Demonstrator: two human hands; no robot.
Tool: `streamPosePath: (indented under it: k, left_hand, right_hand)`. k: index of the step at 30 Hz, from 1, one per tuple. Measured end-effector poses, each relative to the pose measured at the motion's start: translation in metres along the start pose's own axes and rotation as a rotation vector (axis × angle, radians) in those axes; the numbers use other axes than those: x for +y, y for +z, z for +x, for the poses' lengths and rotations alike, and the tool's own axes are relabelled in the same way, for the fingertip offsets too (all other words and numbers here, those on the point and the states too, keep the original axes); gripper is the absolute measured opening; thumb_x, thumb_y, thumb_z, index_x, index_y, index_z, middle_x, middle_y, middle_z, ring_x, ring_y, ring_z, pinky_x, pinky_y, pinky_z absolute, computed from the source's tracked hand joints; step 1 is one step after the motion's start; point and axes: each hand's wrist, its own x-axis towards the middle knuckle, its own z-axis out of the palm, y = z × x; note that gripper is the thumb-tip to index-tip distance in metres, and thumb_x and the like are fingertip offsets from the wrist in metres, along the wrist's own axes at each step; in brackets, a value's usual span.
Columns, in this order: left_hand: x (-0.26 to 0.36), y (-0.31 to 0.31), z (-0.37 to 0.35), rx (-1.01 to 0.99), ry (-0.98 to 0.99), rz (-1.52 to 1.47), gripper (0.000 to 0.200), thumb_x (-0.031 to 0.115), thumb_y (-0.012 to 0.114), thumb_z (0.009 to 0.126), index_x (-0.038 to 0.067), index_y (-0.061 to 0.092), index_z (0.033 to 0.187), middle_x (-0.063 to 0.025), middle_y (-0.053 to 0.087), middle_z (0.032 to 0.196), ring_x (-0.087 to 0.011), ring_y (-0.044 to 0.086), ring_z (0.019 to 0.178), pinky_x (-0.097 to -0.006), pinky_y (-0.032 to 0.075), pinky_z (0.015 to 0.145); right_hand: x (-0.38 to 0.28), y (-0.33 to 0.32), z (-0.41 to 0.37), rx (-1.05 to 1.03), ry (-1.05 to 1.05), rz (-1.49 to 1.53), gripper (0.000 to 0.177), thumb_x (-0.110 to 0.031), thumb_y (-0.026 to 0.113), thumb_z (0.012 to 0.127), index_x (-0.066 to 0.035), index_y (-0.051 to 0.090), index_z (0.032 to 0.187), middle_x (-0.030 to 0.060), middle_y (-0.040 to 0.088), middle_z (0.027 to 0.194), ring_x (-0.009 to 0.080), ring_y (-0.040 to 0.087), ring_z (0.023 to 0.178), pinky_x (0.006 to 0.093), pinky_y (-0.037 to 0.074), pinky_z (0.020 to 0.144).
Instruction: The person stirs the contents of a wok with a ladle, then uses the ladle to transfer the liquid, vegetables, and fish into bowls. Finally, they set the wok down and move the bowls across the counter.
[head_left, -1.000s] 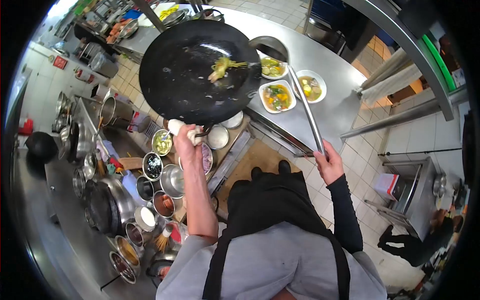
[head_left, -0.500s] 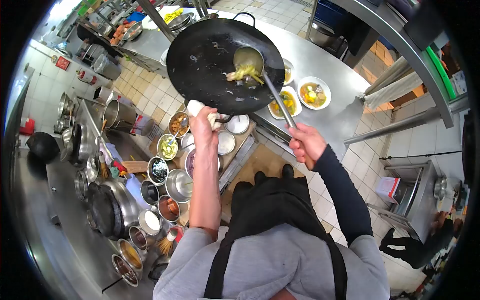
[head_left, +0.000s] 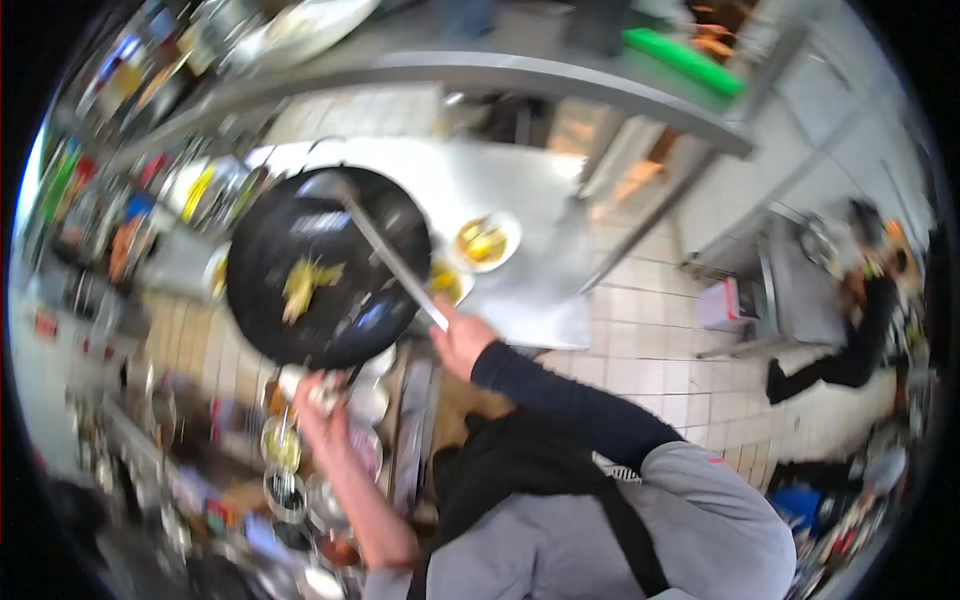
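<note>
Wok [head_left: 285, 235] swung left; black, holding yellowish scraps [head_left: 302, 285].

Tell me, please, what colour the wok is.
The wok is black, which shows best in the head view.

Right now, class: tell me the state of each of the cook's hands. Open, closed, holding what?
Left hand: closed on the handle of the round black metal wok.
Right hand: closed on the handle of the long silver metal ladle.

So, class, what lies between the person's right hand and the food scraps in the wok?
Head view: only bare dark surface of the wok lies between the right hand and the food scraps. The ladle slants beside them, clear.
</note>
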Motion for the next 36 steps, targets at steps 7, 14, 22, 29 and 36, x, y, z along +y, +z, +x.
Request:
streamPosePath:
  k: [7,14,22,29,36]
  left_hand:
    - [-0.001,0.021,0.004,-0.040,0.068,0.013,0.014,0.009,0.065,0.083,0.007,0.059,0.096,-0.0088,0.069,0.082,-0.0219,0.069,0.065,-0.0257,0.043,0.039]
    - [-0.001,0.028,0.017,-0.016,0.052,0.064,0.015,0.010,0.064,0.084,0.006,0.060,0.098,-0.0088,0.068,0.081,-0.0208,0.069,0.064,-0.0257,0.044,0.037]
    - [-0.004,0.032,0.013,-0.012,0.070,0.077,0.014,0.012,0.064,0.085,0.004,0.061,0.097,-0.0113,0.068,0.077,-0.0207,0.068,0.060,-0.0263,0.044,0.036]
    - [-0.006,0.029,0.018,-0.024,0.125,0.105,0.015,0.011,0.066,0.084,0.005,0.061,0.096,-0.0082,0.068,0.078,-0.0193,0.069,0.063,-0.0259,0.044,0.038]
    - [0.003,0.024,0.020,0.001,0.126,0.113,0.015,0.009,0.068,0.083,0.006,0.059,0.096,-0.0072,0.067,0.080,-0.0205,0.070,0.065,-0.0260,0.044,0.038]
  right_hand:
    - [0.036,-0.081,-0.037,0.003,-0.021,0.134,0.042,-0.022,0.060,0.102,-0.002,0.053,0.139,0.0265,0.065,0.081,0.0467,0.066,0.076,0.0498,0.053,0.073]
    - [0.028,-0.110,-0.071,-0.178,-0.069,0.040,0.043,-0.021,0.063,0.099,-0.004,0.052,0.137,0.0258,0.067,0.079,0.0484,0.067,0.079,0.0548,0.051,0.071]
    - [0.000,-0.131,-0.075,-0.322,-0.067,-0.224,0.047,-0.021,0.059,0.101,-0.004,0.045,0.142,0.0244,0.068,0.074,0.0494,0.068,0.078,0.0593,0.052,0.074]
    - [-0.001,-0.130,-0.068,-0.303,-0.139,-0.277,0.045,-0.023,0.057,0.103,-0.004,0.045,0.142,0.0228,0.068,0.074,0.0480,0.068,0.076,0.0585,0.052,0.072]
    - [0.017,-0.110,-0.055,-0.252,-0.181,-0.239,0.049,-0.022,0.059,0.102,-0.007,0.045,0.147,0.0242,0.067,0.073,0.0486,0.066,0.071,0.0579,0.051,0.067]
